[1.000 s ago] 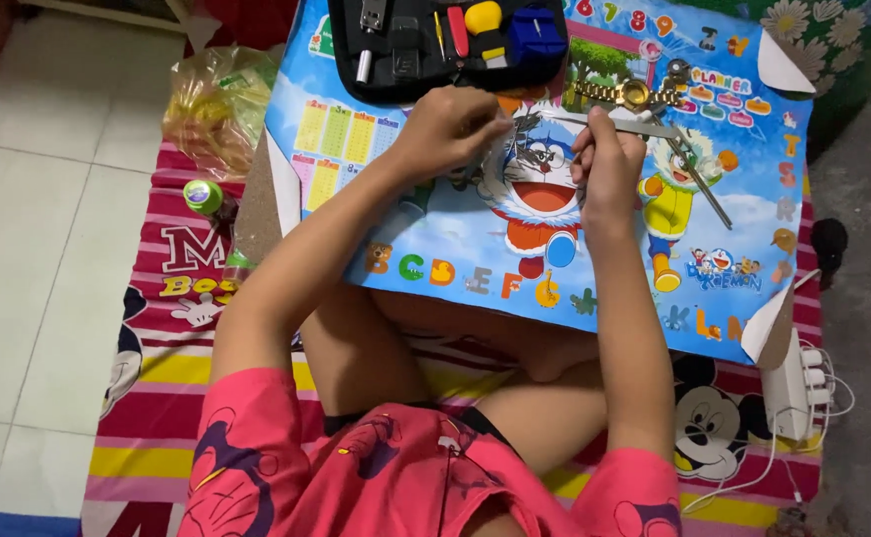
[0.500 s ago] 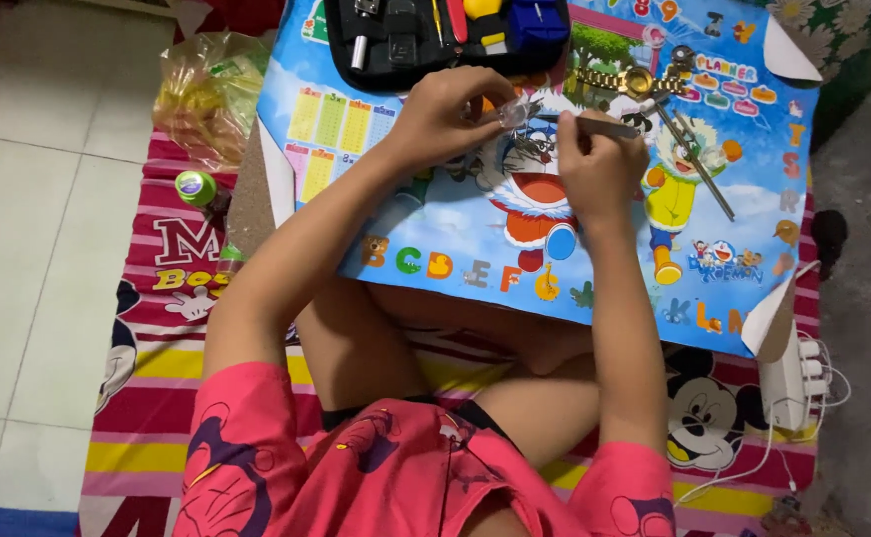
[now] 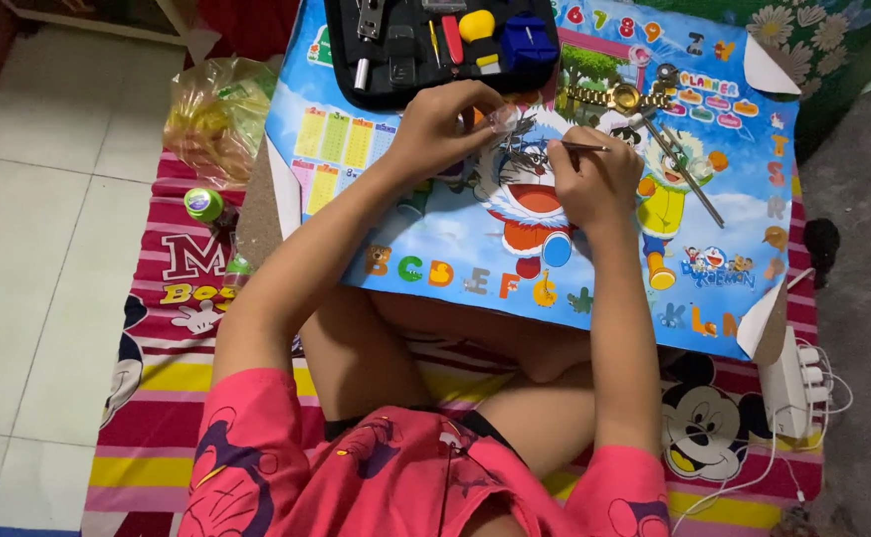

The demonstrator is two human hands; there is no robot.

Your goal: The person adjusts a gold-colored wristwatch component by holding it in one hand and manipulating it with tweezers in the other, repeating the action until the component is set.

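Observation:
My left hand (image 3: 445, 127) pinches a small clear round part (image 3: 504, 119) over the colourful cartoon board (image 3: 376, 169) on my lap. My right hand (image 3: 589, 179) grips thin metal tweezers (image 3: 582, 146), their tip pointing left toward that small part. A gold watch band (image 3: 606, 96) lies on the board just beyond my right hand, with a long metal tool (image 3: 689, 174) to its right.
A black tool case (image 3: 440, 40) with yellow, red and blue tools lies open at the board's far edge. A plastic bag (image 3: 218, 114) and a green-capped bottle (image 3: 202, 204) sit to the left. A white power strip (image 3: 788, 383) with cables lies on the right of the striped mat.
The view has shifted slightly. Both hands stay together over the board; the tweezers have levelled out and point left toward the small part.

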